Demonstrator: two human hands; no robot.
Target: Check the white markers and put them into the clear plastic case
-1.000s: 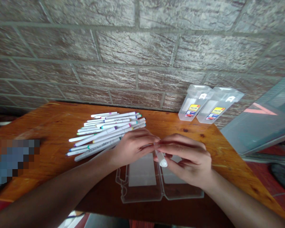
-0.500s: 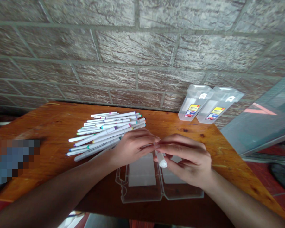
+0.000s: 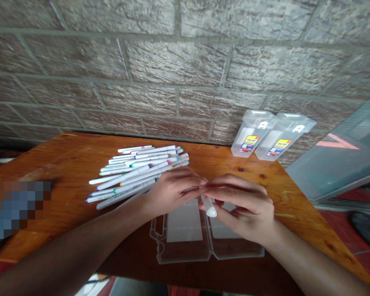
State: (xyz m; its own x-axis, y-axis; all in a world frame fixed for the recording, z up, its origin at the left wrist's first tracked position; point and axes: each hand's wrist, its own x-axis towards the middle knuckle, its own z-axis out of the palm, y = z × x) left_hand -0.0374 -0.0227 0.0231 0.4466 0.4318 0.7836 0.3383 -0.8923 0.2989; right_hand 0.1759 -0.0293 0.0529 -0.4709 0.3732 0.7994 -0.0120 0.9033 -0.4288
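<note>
Held: one white plastic marker (image 3: 209, 205), pinched between fingers of left hand (image 3: 172, 191) and right hand (image 3: 243, 205), over one open clear plastic case (image 3: 185, 242).
Pile: loose white markers (image 3: 135, 174), 10 o'clock, too overlapped to count.
Upright: two closed clear cases (image 3: 249, 133) (image 3: 283, 135), 1 o'clock, contents unclear.

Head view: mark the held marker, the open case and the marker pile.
held marker (image 3: 209, 209): head view, on its white end.
open case (image 3: 185, 248): head view, on the left half's floor.
marker pile (image 3: 135, 172): head view, on the pile's middle.
</note>
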